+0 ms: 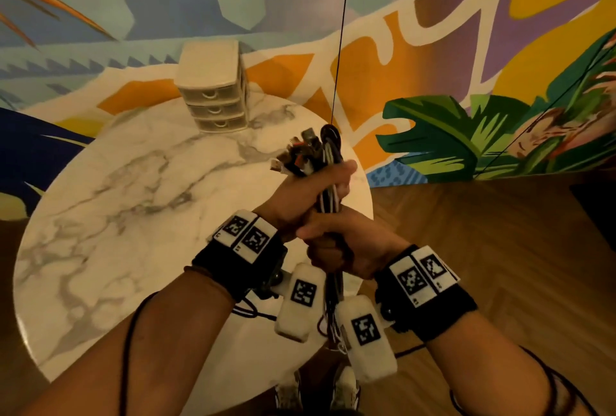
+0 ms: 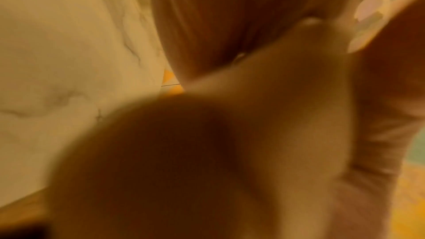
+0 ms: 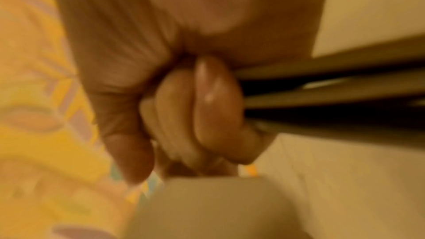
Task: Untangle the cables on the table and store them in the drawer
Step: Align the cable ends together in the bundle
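Both hands are up over the table's right edge, stacked one above the other on a single bundle of cables [image 1: 328,162]. Left hand [image 1: 308,190] sits higher, fingers wrapped tight round the bundle just below the plugs; right hand [image 1: 336,242] grips the same bundle lower down, fist closed on it, touching the left. In the right wrist view the right hand's fingers [image 3: 216,108] curl over dark and pale strands running off to the right. The left wrist view is blurred skin and tells little.

Now by size. One big painted wall [image 1: 433,32] fills the back. One wooden floor [image 1: 483,249] lies to the right. One round marble table [image 1: 116,199] is below the hands. One small drawer unit [image 1: 213,89] stands at the table's far edge, three drawers, all closed, well apart from the bundle. Two wrist straps carry marker tags. The cables, black and white, are too many and too packed to count; several plugs [image 1: 300,152] fan out on top, and the tails hang down between the wrists.
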Motion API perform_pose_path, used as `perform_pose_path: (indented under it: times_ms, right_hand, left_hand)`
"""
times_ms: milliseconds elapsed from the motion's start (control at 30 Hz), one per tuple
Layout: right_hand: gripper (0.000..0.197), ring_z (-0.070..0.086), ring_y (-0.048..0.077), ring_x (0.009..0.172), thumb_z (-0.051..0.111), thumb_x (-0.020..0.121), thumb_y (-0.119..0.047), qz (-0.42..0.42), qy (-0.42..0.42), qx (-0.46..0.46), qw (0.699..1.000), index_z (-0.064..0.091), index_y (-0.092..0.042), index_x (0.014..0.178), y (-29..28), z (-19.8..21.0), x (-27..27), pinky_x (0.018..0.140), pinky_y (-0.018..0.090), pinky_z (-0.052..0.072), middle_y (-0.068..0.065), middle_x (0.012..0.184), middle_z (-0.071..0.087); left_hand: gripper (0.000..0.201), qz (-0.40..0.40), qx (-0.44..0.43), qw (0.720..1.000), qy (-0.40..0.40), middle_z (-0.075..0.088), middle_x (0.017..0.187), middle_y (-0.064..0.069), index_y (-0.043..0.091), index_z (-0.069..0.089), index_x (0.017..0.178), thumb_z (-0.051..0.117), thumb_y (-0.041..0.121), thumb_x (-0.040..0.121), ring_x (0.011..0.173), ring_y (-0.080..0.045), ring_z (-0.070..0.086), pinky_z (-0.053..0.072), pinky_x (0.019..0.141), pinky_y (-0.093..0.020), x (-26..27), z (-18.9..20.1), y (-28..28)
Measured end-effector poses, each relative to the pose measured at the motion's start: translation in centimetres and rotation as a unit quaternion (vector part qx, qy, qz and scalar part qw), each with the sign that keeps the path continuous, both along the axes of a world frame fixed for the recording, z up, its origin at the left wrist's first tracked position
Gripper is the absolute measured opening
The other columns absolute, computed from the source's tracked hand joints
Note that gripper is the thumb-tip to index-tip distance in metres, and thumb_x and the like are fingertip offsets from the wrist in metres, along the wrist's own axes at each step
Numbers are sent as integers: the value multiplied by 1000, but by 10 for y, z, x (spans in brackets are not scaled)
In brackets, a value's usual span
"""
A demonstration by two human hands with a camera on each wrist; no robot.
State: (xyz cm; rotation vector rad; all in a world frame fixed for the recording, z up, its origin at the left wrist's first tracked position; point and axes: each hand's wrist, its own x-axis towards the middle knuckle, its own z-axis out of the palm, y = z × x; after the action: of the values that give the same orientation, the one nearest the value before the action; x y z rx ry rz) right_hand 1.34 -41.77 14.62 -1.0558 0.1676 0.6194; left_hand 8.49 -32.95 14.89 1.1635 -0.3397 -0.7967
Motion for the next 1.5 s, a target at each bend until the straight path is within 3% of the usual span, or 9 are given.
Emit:
perform_pose_path:
  times_ms: [133,233,367,500,867,1033,1133,1367,1500]
  right_hand:
    - [27,40,16,42,63,82,-9,11,-64,-252,966,49,-12,59,5,-9,0,45,23,38,11,53,46]
    - [40,37,16,39,62,87,-13,-6,-75,-329,941,45,-15,50,7,-24,-3,46,25,35,10,49,40]
    - [47,29,12,42,67,83,-17,-17,-98,-403,910,42,-20,44,-2,-25,9,52,28,27,-4,44,34]
    - [31,36,6,44,68,82,-14,19,-154,-510,846,59,-21,54,-23,-8,17,49,22,32,-7,45,44]
    - [19,39,15,52,60,89,-18,14,-200,-556,807,73,-5,85,-30,-21,13,51,26,32,7,61,55]
    - [28,41,17,52,60,86,-14,-21,-224,-558,799,60,-15,59,-39,-38,14,54,31,35,5,54,50]
    - [26,37,13,47,60,84,-12,-44,-215,-554,804,59,-9,59,-51,-46,19,51,30,33,0,49,45]
    - [10,50,16,67,64,85,-28,-44,-198,-590,782,60,-19,82,-44,-88,25,62,30,39,0,73,56]
    - [62,47,11,111,75,72,-40,-214,-249,-585,741,48,-22,125,-22,-113,-7,94,26,40,-2,121,50]
  left_hand:
    - [36,74,-83,993,26,35,58,-1,16,41,57,50,23,91,57,-13,37,34,63,-26,9,9,4]
    - [43,79,-162,982,48,41,61,-2,16,41,53,42,27,95,58,-14,44,39,67,-25,14,17,9]
    - [45,15,-197,977,79,38,43,4,17,41,53,37,30,96,34,-8,33,37,49,-22,11,23,16]
    - [48,-19,-166,983,74,32,36,6,16,41,51,36,29,96,27,-8,19,17,38,-24,10,28,24]
    - [41,-26,-128,991,42,31,35,5,16,42,49,48,27,89,26,-6,23,17,37,-24,13,42,22]
    - [39,-48,-175,983,34,29,33,5,17,42,48,59,26,81,26,-7,18,15,37,-24,16,43,33]
    - [39,-53,-198,978,40,23,34,3,16,43,48,56,27,83,27,-10,15,16,37,-23,18,44,42]
    - [43,162,-102,978,77,24,33,5,16,34,51,44,22,93,27,-9,16,11,36,-22,27,28,14]
    - [39,347,-45,932,98,26,38,4,15,36,56,55,20,89,30,-10,21,19,36,-19,36,22,-3]
